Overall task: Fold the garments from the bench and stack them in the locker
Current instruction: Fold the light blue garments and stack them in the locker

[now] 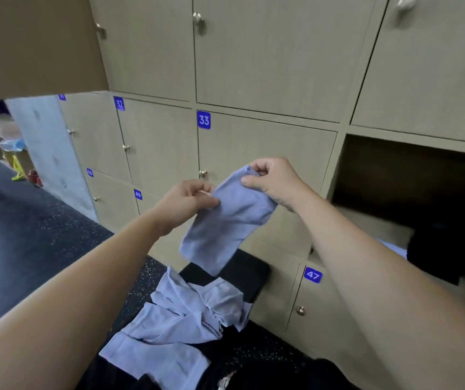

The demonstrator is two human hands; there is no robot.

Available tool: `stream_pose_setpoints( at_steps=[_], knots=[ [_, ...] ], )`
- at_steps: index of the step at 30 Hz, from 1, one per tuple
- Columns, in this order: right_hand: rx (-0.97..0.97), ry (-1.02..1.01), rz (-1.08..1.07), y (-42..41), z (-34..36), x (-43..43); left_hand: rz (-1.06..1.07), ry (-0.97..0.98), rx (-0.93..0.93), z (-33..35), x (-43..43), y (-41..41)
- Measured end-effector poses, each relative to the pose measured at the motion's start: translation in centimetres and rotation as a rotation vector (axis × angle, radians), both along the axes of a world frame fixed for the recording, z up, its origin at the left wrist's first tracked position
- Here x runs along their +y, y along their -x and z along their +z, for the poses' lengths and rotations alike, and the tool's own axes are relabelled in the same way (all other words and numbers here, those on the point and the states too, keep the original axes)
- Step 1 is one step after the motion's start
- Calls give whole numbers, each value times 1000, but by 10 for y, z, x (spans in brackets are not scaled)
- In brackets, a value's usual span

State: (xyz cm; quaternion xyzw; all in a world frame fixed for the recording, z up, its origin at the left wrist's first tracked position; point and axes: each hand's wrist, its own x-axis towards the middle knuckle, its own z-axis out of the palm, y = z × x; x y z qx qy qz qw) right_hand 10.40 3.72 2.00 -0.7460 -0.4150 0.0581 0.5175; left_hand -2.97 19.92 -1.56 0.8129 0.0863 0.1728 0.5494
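Locker room, probably a gym changing area. Wall of beige lockers point(265, 153) with round knobs point(202, 173) and blue number tags point(203, 119): 32, 33, 47, 49. One open locker point(411, 178). Dark speckled rubber floor point(28, 235), black padded bench point(251, 271) in front.

Soft even indoor light, open locker point(394, 175) at right dark inside, lines bow at edges, focus slightly soft
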Motion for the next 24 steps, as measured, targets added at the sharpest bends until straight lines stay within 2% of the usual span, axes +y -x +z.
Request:
stream_pose_setpoints(
  at_steps=[3, 6, 9, 13, 16, 20, 24],
  knots=[
    [-15, 47, 56, 9, 31, -14, -69, 36, -62, 28, -27, -7],
    [24, -49, 36, 13, 52, -33, 15, 54, -162, 46, -53, -19],
    [171, -214, -40, 8, 64, -66, 47, 165, -230, 60, -75, -32],
    [353, -173, -13, -4, 56, -111, -9, 353, -277, 72, -101, -52],
    [331, -184, -84, -8, 50, -131, -66, 464, -281, 77, -120, -67],
    [213, -272, -265, -21, 54, -149, -23, 541, -275, 81, -141, -83],
    [286, -241, -173, -23, 56, -163, -7, 596, -262, 86, -156, -93]
  ],
)
